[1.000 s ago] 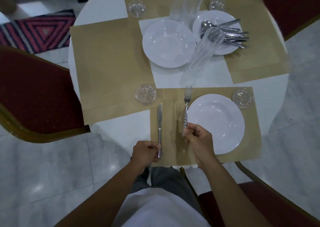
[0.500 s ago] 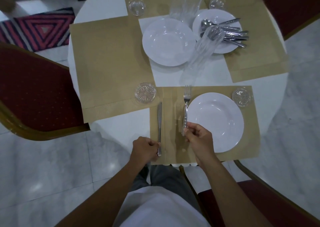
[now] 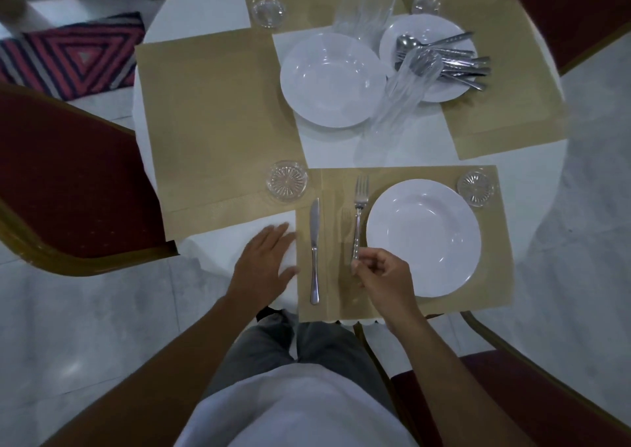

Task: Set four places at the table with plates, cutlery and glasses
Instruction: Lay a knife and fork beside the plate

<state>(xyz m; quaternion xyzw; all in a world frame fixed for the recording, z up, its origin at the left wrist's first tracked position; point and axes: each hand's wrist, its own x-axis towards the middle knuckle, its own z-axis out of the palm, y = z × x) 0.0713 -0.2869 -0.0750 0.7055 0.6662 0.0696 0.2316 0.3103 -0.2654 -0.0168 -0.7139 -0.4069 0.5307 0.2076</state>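
Note:
On the near tan placemat (image 3: 495, 286) lies a white plate (image 3: 423, 238), with a fork (image 3: 359, 214) just left of it and a knife (image 3: 314, 248) further left. My right hand (image 3: 382, 274) pinches the fork's handle end. My left hand (image 3: 266, 262) is flat and open on the white table beside the mat's left edge, apart from the knife. At the table's middle stands a stack of white plates (image 3: 333, 79). Behind it, another plate (image 3: 426, 54) carries a pile of cutlery (image 3: 447, 60). Tall clear glasses (image 3: 406, 91) stand between them.
Small cut-glass coasters sit at the mats' corners, one at the near left (image 3: 286, 181) and one at the near right (image 3: 476, 187). Red chairs stand at the left (image 3: 68, 180), lower right (image 3: 546, 395) and far right. A striped rug (image 3: 75, 57) lies on the floor.
My left hand has let go of the knife and moved left, spreading flat on the table. My right hand still holds the fork's handle in the same place.

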